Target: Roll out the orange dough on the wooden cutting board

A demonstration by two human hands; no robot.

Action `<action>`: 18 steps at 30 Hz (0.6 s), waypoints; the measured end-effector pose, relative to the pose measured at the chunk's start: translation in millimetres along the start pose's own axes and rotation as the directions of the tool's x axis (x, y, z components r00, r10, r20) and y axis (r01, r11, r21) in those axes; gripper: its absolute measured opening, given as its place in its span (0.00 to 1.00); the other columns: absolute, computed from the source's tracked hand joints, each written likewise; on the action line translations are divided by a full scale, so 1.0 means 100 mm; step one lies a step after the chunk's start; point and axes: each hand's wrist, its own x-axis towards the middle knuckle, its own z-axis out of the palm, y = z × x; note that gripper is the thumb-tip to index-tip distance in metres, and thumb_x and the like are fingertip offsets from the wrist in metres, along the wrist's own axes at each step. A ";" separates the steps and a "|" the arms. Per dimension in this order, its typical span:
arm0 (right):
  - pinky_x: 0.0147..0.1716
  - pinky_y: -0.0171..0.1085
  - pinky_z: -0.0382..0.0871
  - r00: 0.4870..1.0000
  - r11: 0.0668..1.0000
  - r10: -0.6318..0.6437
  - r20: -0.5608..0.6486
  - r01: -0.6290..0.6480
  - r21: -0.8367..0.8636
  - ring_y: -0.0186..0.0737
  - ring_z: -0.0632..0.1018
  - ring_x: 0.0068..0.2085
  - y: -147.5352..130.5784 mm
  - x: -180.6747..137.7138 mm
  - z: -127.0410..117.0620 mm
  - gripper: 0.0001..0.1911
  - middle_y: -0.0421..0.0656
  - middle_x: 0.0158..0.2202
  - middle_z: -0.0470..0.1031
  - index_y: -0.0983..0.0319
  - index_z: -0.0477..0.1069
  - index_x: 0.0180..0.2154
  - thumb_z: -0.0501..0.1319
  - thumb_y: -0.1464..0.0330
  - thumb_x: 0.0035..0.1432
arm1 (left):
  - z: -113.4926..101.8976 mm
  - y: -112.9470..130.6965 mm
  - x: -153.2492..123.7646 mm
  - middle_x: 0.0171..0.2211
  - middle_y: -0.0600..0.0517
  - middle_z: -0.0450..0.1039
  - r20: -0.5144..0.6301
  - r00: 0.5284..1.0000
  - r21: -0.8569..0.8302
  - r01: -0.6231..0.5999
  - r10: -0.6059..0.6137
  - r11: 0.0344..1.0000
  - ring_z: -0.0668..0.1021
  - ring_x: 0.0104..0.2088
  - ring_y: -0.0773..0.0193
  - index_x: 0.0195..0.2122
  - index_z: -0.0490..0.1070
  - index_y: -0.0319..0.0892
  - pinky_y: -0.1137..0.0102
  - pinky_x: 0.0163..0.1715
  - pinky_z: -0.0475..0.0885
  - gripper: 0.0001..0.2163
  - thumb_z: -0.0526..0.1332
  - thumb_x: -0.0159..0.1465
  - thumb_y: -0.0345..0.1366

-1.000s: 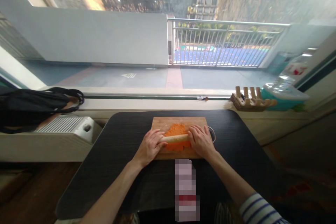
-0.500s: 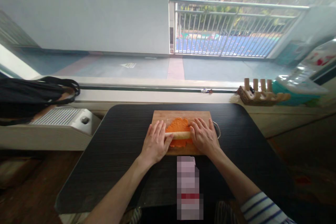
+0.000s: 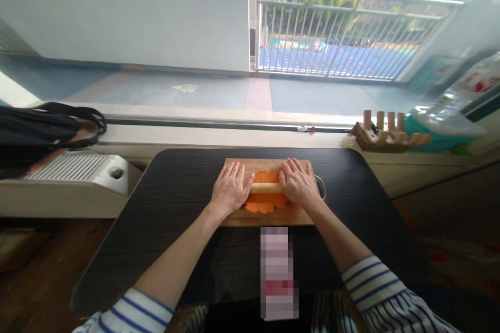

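A pale wooden rolling pin [image 3: 266, 188] lies crosswise over a flat orange sheet of dough [image 3: 265, 203] with ragged edges. Under both is a wooden board [image 3: 250, 220] with a metal loop handle at its right side. My left hand [image 3: 230, 187] covers the pin's left end, its fingers forward over it and the thumb along the bar. My right hand [image 3: 299, 182] grips the right end from above. Both pin ends are hidden beneath my palms. Dough shows ahead of and behind the pin.
The board rests on a black table [image 3: 179, 192] with rounded corners. A blurred-out pinkish object [image 3: 277, 270] is at its near edge. On the sill stand a basket-like holder [image 3: 380, 140] and a turquoise container [image 3: 422, 132] at right. A black bag [image 3: 42, 127] lies left.
Both hands have pushed the rolling pin forward across the dough, away from me. More dough shows on the near side and less beyond. The camera view has shifted slightly.
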 end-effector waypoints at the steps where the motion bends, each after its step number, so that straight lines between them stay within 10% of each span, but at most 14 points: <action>1: 0.62 0.58 0.46 1.000 1.000 -0.008 -0.001 0.008 -0.005 0.49 0.60 0.64 -0.01 -0.06 0.00 0.22 0.51 0.62 0.63 0.64 0.65 0.56 0.44 0.65 0.67 | -0.01 0.01 -0.06 0.57 0.37 0.66 -0.012 1.000 -0.001 -0.019 0.019 1.000 0.66 0.60 0.50 0.56 0.67 0.30 0.56 0.61 0.58 0.29 0.40 0.69 0.48; 18: 0.65 0.49 0.41 0.983 0.991 -0.134 -0.124 0.132 -0.023 0.46 0.55 0.66 -0.05 -0.89 0.11 0.27 0.52 0.65 0.57 0.71 0.57 0.62 0.43 0.63 0.68 | -0.14 0.13 -0.87 0.62 0.34 0.58 -0.153 0.972 0.039 -0.174 0.178 0.984 0.61 0.63 0.49 0.61 0.57 0.28 0.54 0.62 0.56 0.29 0.49 0.68 0.47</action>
